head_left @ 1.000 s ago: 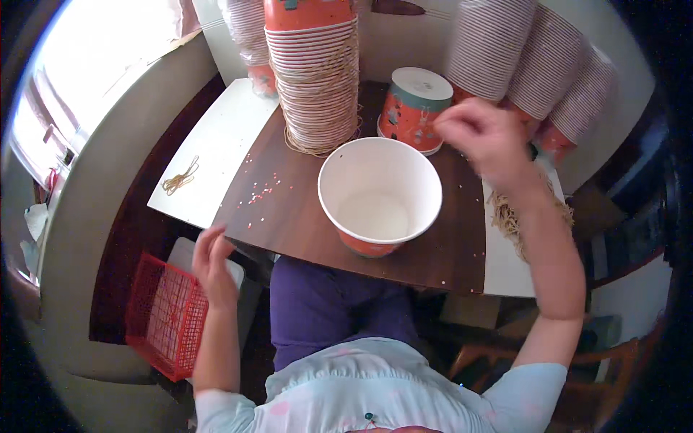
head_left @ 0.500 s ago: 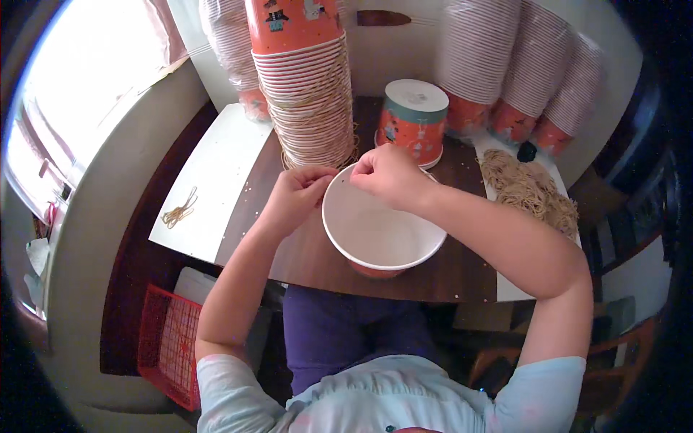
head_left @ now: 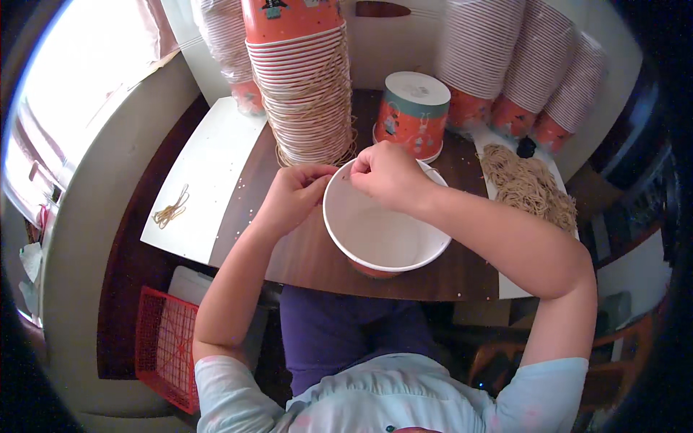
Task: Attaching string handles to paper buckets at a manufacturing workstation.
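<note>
A paper bucket (head_left: 382, 234), white inside and orange outside, stands mouth up near the table's front edge. Outside its left rim, the fingers of my left hand (head_left: 292, 198) are pinched together against the wall. My right hand (head_left: 386, 175) reaches over the far rim, with curled fingertips closed at the inner side of the same wall. Whatever lies between the fingers of either hand is too small or hidden to make out. Behind the bucket rises a tall stack of nested orange buckets (head_left: 303, 86) with tan cords hanging around their rims.
An orange bucket with a green band (head_left: 411, 123) stands upside down behind. Tan cords (head_left: 525, 187) lie heaped at the right; a small cord bundle (head_left: 172, 208) lies left. Plastic-wrapped bucket stacks (head_left: 480, 50) line the back. A red basket (head_left: 167, 346) sits below the table (head_left: 303, 256).
The view has shifted slightly. Both hands keep nearly the same places at the bucket's left rim, fingers still closed.
</note>
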`<state>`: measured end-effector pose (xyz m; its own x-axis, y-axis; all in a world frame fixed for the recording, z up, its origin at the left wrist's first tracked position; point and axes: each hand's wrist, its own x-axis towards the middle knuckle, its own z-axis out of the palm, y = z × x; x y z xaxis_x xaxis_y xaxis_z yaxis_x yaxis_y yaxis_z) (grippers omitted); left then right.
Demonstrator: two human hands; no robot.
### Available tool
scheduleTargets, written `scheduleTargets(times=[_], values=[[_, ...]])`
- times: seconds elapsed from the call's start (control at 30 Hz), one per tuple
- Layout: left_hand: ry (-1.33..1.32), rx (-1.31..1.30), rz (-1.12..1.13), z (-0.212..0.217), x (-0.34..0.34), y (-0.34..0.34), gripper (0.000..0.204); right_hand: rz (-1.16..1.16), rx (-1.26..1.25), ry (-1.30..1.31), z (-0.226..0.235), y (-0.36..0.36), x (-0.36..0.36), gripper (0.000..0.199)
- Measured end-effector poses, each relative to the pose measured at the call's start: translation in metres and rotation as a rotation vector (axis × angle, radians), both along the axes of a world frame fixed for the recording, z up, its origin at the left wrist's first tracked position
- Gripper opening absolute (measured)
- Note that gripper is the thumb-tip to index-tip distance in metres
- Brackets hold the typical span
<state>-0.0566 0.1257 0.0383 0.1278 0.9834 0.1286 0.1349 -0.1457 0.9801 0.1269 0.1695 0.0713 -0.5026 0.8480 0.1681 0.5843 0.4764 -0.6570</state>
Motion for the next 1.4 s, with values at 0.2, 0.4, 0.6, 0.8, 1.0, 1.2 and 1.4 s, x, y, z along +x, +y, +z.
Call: scheduleTargets(times=[0.2,0.4,0.6,0.8,1.0,1.2,1.4], values=[[0.006,0.012,-0.023,0.003,0.000,-0.002,0.023,-0.062,0.031,0.026,0.003,-0.002,0.000,0.014],[0.018,0.021,-0.039,0.004,0.000,0.000,0.023,-0.063,0.062,-0.016,0.001,-0.003,-0.005,0.014],[0.120,0.022,-0.083,0.012,-0.002,-0.001,0.021,-0.033,-0.012,0.029,0.000,-0.003,-0.006,0.014],[0.334,0.001,-0.044,0.013,-0.002,-0.005,0.017,0.078,-0.111,0.073,0.000,-0.003,-0.004,0.019],[-0.232,-0.373,-0.024,0.017,0.011,-0.038,0.015,0.170,-0.155,-0.167,0.061,-0.015,0.029,0.031],[-0.998,-0.489,-0.135,-0.014,0.018,-0.094,0.014,0.131,-0.164,0.268,0.084,-0.081,0.065,0.019],[-1.168,-0.406,-0.172,-0.040,0.057,-0.135,0.012,0.323,0.384,0.486,-0.014,-0.161,0.038,0.023]])
